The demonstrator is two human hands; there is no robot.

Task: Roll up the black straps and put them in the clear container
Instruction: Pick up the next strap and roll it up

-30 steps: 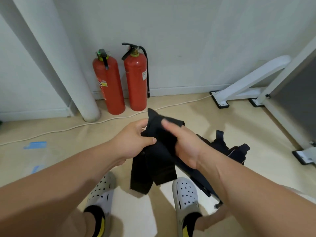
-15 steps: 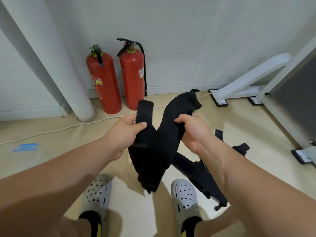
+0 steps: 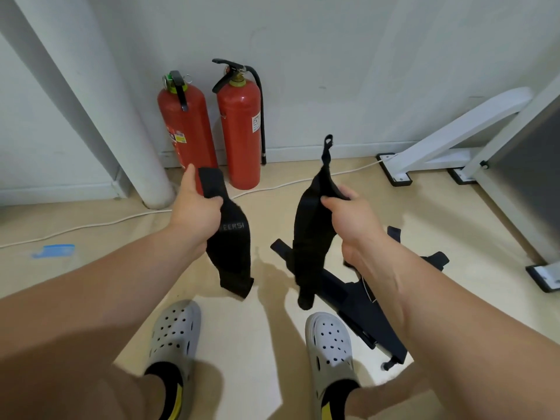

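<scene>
- Although the task ends at a clear container, none shows anywhere on the beige floor (image 3: 272, 344). The job looks to be at its very start, with 0 straps rolled and 0 stored.
- A white pillar (image 3: 121, 116) and 2 red fire extinguishers (image 3: 241, 131) stand against the wall, well apart from the work.
- A dark pile of straps (image 3: 366, 313) lies on the floor just beside the right shoe (image 3: 328, 338). It is untouched and waits to be rolled.
- The right strap (image 3: 309, 237) hangs limp from the right hand. Its lower end dangles in front of the pile, and a thin loop stands up above the fist.
- The left strap (image 3: 233, 247) hangs flat and unrolled from the left hand, with its lower end free and pale letters showing on its face.
- The right hand (image 3: 353, 221) is clenched round the upper part of its strap.
- The left hand (image 3: 197, 212) grips its strap near the top, with the fingers wrapped across the front.
- 0.5 s ago the 2 straps hung bunched together between the hands. Now they are pulled apart into 2 separate pieces, with bare floor showing between them.
- 1 s ago both hands closed on 1 bundle.
</scene>
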